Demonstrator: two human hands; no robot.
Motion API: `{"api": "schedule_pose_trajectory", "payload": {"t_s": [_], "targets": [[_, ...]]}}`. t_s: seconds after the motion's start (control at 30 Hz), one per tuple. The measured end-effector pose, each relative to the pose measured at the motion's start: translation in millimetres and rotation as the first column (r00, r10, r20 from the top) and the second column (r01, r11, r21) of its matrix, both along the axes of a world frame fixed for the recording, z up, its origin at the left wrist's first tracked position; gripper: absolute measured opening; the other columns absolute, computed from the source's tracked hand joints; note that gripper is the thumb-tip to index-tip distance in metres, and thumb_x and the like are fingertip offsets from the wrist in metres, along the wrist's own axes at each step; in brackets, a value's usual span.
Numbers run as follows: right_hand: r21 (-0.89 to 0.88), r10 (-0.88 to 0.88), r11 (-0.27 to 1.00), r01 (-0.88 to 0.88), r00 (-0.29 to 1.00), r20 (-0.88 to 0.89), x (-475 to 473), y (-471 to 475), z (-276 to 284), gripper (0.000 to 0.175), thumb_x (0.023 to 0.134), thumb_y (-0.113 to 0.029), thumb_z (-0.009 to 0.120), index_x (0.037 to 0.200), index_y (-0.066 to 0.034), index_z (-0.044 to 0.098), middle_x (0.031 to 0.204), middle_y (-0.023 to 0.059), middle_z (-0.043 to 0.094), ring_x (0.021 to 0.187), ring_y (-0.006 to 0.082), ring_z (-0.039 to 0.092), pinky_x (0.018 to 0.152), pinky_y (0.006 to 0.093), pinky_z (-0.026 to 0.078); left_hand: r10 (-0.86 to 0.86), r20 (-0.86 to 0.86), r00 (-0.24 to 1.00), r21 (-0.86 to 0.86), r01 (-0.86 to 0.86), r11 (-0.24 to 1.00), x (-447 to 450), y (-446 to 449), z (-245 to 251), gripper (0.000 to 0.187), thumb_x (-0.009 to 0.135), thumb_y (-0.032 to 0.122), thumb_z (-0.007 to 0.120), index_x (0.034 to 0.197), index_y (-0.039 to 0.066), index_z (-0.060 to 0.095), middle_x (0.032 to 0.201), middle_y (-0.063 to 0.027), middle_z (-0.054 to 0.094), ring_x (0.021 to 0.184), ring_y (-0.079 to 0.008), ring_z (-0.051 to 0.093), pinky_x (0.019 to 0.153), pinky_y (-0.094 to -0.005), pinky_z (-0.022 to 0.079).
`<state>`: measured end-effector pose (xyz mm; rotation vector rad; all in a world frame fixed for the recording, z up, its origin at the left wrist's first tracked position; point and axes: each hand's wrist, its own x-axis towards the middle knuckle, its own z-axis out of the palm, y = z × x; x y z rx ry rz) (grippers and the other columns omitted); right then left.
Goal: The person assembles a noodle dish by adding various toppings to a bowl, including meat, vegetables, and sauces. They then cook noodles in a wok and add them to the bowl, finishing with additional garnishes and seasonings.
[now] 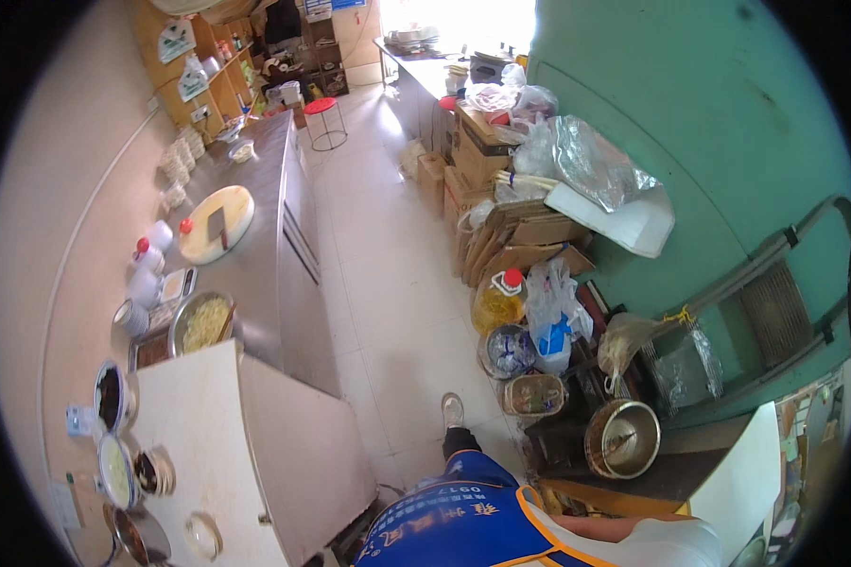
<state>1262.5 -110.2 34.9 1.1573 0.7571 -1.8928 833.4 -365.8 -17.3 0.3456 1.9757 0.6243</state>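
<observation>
Neither of my hands is in view. Only part of a bare forearm (599, 526) shows at the bottom right, beside my blue apron (461, 521), which has orange edging and bears writing. One foot in a light shoe (452, 410) is forward on the pale tiled floor (383, 283). On my left stands a white-topped cabinet (206, 418) with bowls along the wall side. A bowl of dark food (108, 397), a bowl of pale liquid (117, 471) and a metal pot (138, 535) are among them. A small pale dish (202, 536) sits nearer its front edge.
Beyond the cabinet, a steel counter (262, 184) carries a metal bowl of pale shredded food (206, 322) and a round chopping board (237, 212) with a cleaver (217, 225). Flattened cardboard (518, 234), an oil jug (498, 305) and a metal pot (631, 439) line the right. A red stool (320, 106) stands ahead.
</observation>
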Motion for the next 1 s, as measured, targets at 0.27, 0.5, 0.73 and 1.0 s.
{"api": "schedule_pose_trajectory", "payload": {"t_s": [0.27,0.5,0.73,1.0], "targets": [[0.009,0.083,0.996,-0.083,0.996,0.012,-115,151,4,0.038,0.1,-0.027,0.064,0.13,-0.0042,0.063,0.118,0.0064,0.069,0.106,0.0179,0.065,0.088,0.0383,0.052,0.134,0.004,0.991,-0.083,-0.134,0.988,-121,129,0,0.029,0.089,0.025,0.069,0.109,0.004,0.068,0.097,-0.0129,0.07,0.092,-0.0262,0.066,0.081,-0.0384,0.053],[-0.044,-0.054,0.997,0.057,0.996,0.068,-257,278,26,0.034,0.098,-0.02,0.063,0.127,-0.0017,0.063,0.117,0.009,0.07,0.105,0.0191,0.069,0.09,0.0367,0.055,0.323,0.031,0.946,-0.133,-0.316,0.939,-190,160,9,0.026,0.09,0.023,0.069,0.108,0.004,0.069,0.094,-0.0104,0.07,0.089,-0.0232,0.065,0.079,-0.0367,0.053],[0.423,0.062,0.906,0.0,0.989,-0.135,-498,340,21,0.031,0.1,-0.024,0.063,0.12,-0.0022,0.065,0.11,0.0103,0.07,0.099,0.0202,0.068,0.086,0.037,0.055,0.327,0.101,0.94,-0.145,-0.311,0.939,-258,169,11,0.024,0.091,0.021,0.069,0.107,0.004,0.07,0.091,-0.008,0.07,0.086,-0.0202,0.065,0.078,-0.0351,0.052],[0.484,0.578,0.762,-0.431,0.789,-0.207,-799,358,75,0.047,0.098,-0.037,0.062,0.127,-0.0003,0.063,0.117,0.0116,0.067,0.107,0.019,0.062,0.093,0.0322,0.05,0.284,0.537,0.794,0.151,-0.421,0.894,-474,315,62,0.025,0.09,0.026,0.07,0.101,0.003,0.067,0.086,-0.0044,0.066,0.079,-0.0162,0.062,0.067,-0.032,0.05]]}}
